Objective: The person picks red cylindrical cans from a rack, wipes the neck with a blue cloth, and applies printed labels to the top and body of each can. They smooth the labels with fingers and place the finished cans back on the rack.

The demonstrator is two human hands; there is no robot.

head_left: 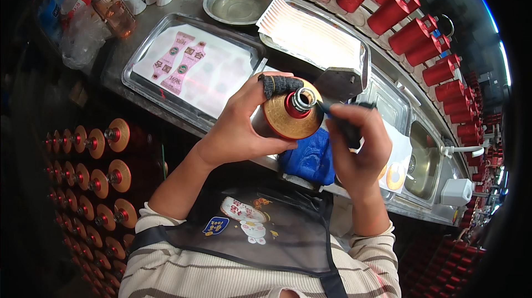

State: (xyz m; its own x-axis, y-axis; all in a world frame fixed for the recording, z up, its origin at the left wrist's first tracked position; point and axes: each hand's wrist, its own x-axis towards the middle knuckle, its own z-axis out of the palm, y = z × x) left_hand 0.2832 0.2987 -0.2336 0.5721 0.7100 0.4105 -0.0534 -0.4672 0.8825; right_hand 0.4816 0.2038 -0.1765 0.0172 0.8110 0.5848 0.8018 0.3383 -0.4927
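My left hand (239, 116) is wrapped round a bottle (277, 112) with a gold shoulder, a red collar and a bare threaded mouth, tilted toward me. A black finger sleeve (280, 85) covers one finger of that hand, which lies across the gold shoulder. Beside the bottle's right edge, my right hand (363, 151) is closed with its fingertips pinched together. Something dark shows at those fingers, partly smeared by motion; I cannot tell whether it is a tool or another sleeve. Beneath the bottle lies a blue cloth (308, 160) on the bench edge.
A metal tray (128, 70) holds pink-printed label sheets; another carries striped sheets (310, 32). A round basin (238, 3) stands behind. To the right are a sink (425, 159) and white jug (457, 192). Red bottles (407, 37) line the back; gold-topped bottles (119, 134) are stacked left.
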